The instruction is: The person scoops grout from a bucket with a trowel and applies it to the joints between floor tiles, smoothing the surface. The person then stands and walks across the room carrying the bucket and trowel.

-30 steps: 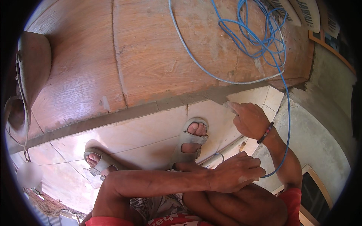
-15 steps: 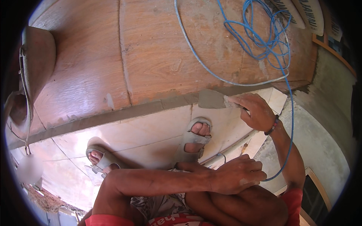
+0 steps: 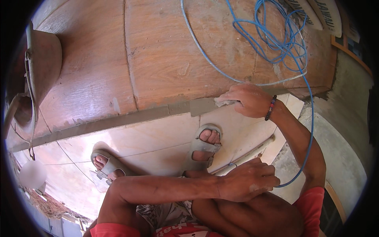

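My right hand [image 3: 248, 100] grips a trowel [image 3: 203, 106] by its handle, fingers wrapped round it and smeared with grey mortar. The trowel's flat blade lies on the grey mortar strip [image 3: 138, 117] along the edge between the brown wood-look tiles [image 3: 166, 59] and the pale tiles [image 3: 166, 136]. My left hand [image 3: 250, 180] is closed and rests over my bent knee. A blue cable [image 3: 311, 118] runs down to its knuckles and drops out of sight there; whether the fingers hold it is hidden.
The cable's tangled coil [image 3: 276, 43] lies on the brown tiles at far right. A bucket [image 3: 47, 55] stands at far left. My sandalled feet [image 3: 205, 146] are on the pale tiles. A whitish bar [image 3: 258, 149] lies beside my right foot, near a grey cement surface [image 3: 335, 146].
My right hand has moved left and slightly away from me, carrying the trowel along the mortar strip. The blade now lies flatter on it. My left hand has stayed in place.
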A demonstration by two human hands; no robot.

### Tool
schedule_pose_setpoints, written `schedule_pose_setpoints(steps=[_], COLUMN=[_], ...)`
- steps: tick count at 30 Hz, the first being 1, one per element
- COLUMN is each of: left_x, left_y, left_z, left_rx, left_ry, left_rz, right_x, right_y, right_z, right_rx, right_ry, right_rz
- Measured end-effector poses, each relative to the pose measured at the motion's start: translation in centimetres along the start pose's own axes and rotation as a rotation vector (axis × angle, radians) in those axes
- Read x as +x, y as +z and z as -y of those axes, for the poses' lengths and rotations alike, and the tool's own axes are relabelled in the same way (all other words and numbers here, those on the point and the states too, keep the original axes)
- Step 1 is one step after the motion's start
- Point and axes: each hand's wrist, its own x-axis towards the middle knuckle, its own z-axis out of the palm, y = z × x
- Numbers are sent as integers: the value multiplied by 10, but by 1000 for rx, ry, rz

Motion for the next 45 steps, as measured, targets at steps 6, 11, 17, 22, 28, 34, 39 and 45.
schedule_pose_setpoints(steps=[6, 11, 17, 22, 28, 34, 39, 45], left_x=[3, 7, 15, 19, 26, 32, 34, 36], left_y=[7, 13, 17, 24, 30, 34, 35, 33], left_z=[6, 11, 11, 19, 26, 28, 31, 31], left_rx=[-8, -26, -43, -55, -70, -100, -109, -109], left_ry=[-4, 1, -53, -5, 23, -14, -4, 2], left_rz=[29, 65, 99, 83, 76, 82, 70, 67], right_x=[-44, -79, -117, -139, -163, -182, -199, -208], right_y=[4, 4, 17, 16, 21, 15, 22, 9], right_z=[-28, -44, -83, -102, -125, -143, -166, -155], right_rx=[77, -15, -9, -35, -97, -80, -94, -192], right_ry=[208, 356, 409, 503, 525, 601, 586, 715], right_rz=[15, 0, -91, -48, -111, -105, -153, -88])
